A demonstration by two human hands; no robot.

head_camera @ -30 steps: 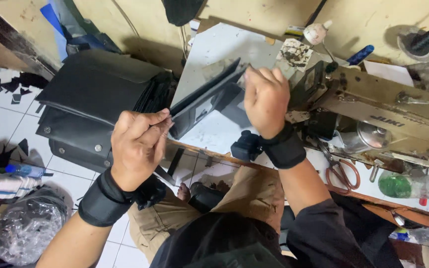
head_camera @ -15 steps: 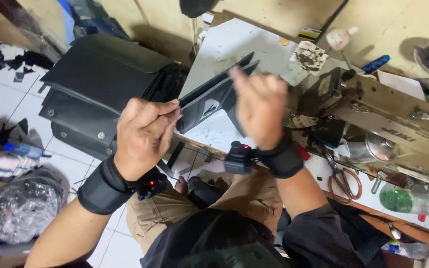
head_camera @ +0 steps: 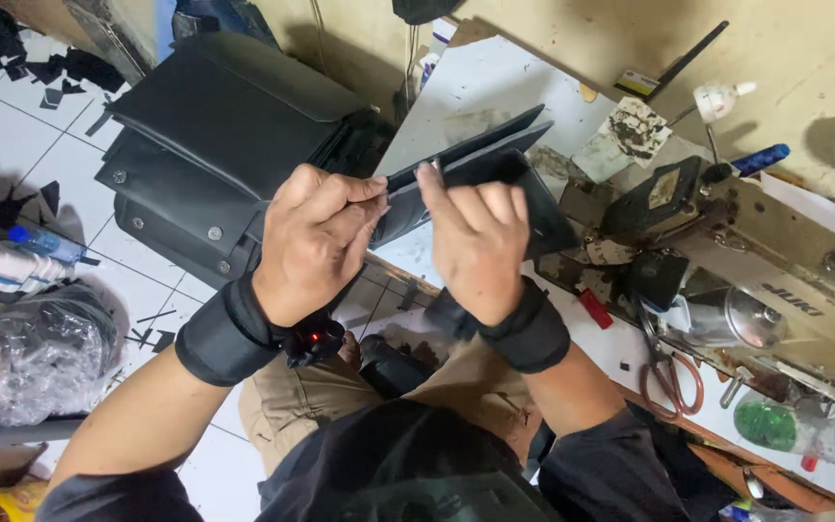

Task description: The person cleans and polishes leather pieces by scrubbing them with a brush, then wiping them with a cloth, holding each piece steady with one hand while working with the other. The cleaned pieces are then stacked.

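A flat black leather piece (head_camera: 471,164) with long folded edges is held up above the table edge. It tilts upward to the right, its near end pinched between both hands.

Your single head camera looks steeply down from above your lap, close on your hands, facing the bench (head_camera: 495,87) ahead, tiled floor (head_camera: 12,106) at left.

A: What lies at nine o'clock?
B: White floor tiles (head_camera: 70,184) strewn with black scraps (head_camera: 45,72), and a crumpled clear plastic bag (head_camera: 26,353) lower down.
A: And twelve to three?
B: A stained white table (head_camera: 480,97) against a yellowish wall (head_camera: 804,58), carrying a grimy beige sewing machine (head_camera: 775,280); orange-handled scissors (head_camera: 669,372) lie at four.
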